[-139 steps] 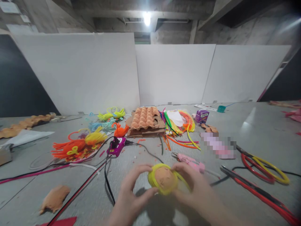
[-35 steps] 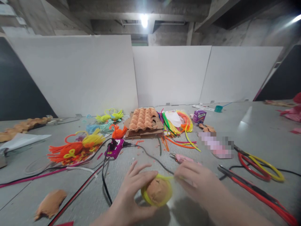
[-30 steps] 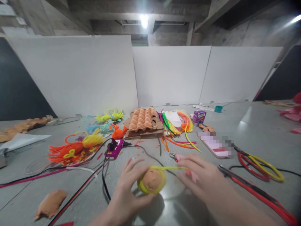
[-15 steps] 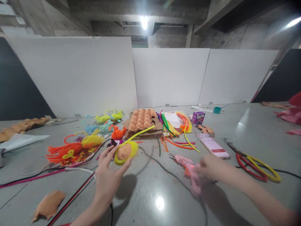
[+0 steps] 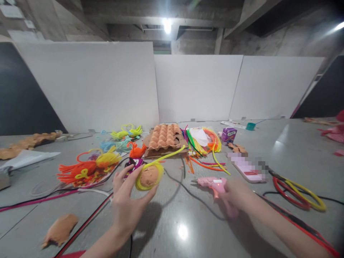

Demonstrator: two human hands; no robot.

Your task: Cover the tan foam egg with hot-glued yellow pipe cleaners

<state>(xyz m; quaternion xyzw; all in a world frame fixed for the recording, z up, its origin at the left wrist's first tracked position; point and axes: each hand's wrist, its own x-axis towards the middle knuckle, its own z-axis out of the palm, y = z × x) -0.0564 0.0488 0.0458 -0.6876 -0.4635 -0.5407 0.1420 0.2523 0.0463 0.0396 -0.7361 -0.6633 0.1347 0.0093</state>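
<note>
Okay, from the head cam, looking forward and down across a grey surface [image 5: 172,229] in front of white panel boards: the left hand [image 5: 126,204] is pinching a tan ball [image 5: 148,176] between thumb and fingertips, holding it up in the air with the other fingers spread a bit. A yellow pipe cleaner [image 5: 172,156] is wrapped around the ball's edge, and its loose end sticks out up and to the right, in line with the front of the egg tray [image 5: 163,136] behind it.

The right hand [image 5: 236,195] is closed around the handle of a pink hot glue gun [image 5: 212,183], nozzle pointing left, with a small red light on the body. The two hands are well apart.

Label check: a purple box [image 5: 228,135] sits past the glue gun, and it has printing on it, but it's too small to read. Just nearer is a phone [image 5: 248,170], pixelated over, with a red bar on its screen and nothing legible.

Around them are a magenta power strip [image 5: 135,164] with a black plug, just beside the ball, a pile of orange and yellow pipe cleaners [image 5: 77,168], a tan foam scrap [image 5: 60,230], and red and yellow loops [image 5: 298,195] off to the right.
</note>
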